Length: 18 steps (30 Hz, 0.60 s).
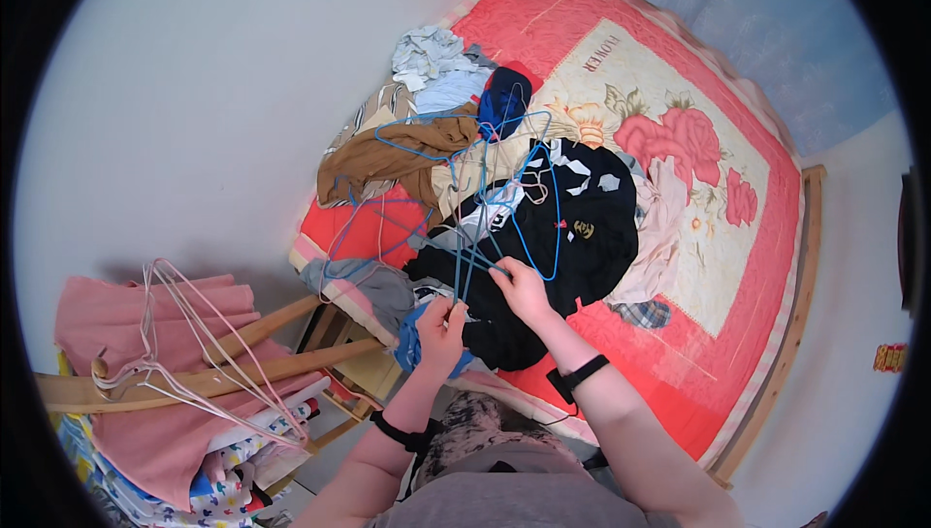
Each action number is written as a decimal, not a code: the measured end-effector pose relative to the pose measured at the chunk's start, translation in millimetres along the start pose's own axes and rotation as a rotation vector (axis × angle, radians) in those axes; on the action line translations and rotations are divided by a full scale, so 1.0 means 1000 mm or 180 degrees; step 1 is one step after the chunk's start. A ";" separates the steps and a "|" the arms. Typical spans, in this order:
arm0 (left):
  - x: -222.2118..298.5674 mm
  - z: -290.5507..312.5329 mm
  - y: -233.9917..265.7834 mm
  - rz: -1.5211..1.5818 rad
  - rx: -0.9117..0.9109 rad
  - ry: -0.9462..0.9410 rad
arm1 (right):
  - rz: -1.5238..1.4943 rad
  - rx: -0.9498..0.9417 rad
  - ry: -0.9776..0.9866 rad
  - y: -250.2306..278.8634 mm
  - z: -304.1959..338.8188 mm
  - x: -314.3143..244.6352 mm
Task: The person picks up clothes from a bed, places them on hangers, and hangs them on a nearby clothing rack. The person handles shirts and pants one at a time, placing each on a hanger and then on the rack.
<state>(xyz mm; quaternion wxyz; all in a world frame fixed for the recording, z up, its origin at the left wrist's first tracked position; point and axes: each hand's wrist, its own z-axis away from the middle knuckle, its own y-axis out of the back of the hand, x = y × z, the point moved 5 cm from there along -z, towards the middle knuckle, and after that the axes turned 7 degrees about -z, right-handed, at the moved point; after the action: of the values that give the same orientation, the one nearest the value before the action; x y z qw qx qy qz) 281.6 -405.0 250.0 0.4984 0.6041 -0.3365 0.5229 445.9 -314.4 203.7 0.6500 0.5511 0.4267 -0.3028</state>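
Note:
My left hand (439,334) is closed round the lower part of several thin teal wire hangers (460,266). Just up and to the right, the fingers of my right hand (525,291) pinch another stretch of the same hanger wires, which cross between both hands. Beyond them, more hangers lie tangled on the heap of clothes, among them a bright blue hanger (557,237) and some pale pink ones. Under the hangers lie a black garment (592,247) with white patches, a brown garment (388,155) and a dark blue piece (501,101).
The heap rests on a bed with a red and cream flowered cover (698,373). Pale clothes (432,58) lie at its far left. At left, pink and white hangers (208,373) hang over a wooden rail (242,383) near a pink cloth (136,441). A wooden bed edge (776,334) runs at right.

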 end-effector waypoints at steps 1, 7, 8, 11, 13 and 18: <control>-0.001 0.002 0.000 0.0088 -0.0004 0.0033 | -0.0260 -0.0020 -0.0216 0.008 0.008 0.000; 0.040 0.012 -0.022 -0.0112 -0.0491 -0.0635 | -0.1566 0.0219 -0.0959 0.076 0.078 0.027; 0.048 0.016 -0.029 -0.0291 -0.0556 -0.0697 | -0.1507 0.0359 -0.0916 0.091 0.089 0.021; 0.051 0.023 -0.057 -0.0508 -0.0745 -0.0552 | -0.1313 0.0741 -0.0859 0.134 0.124 -0.002; 0.040 0.028 -0.082 -0.0556 -0.0873 -0.0356 | -0.1171 0.0944 -0.0915 0.156 0.147 -0.013; -0.025 0.062 -0.140 0.1792 -0.1036 0.2557 | -0.0145 0.0823 -0.1233 0.193 0.201 -0.033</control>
<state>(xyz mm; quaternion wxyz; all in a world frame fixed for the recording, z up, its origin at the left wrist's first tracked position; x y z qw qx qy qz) 424.6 -428.3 193.4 0.5158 0.1564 -0.3451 0.7684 642.2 -472.9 327.2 0.6368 0.5517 0.2639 -0.4696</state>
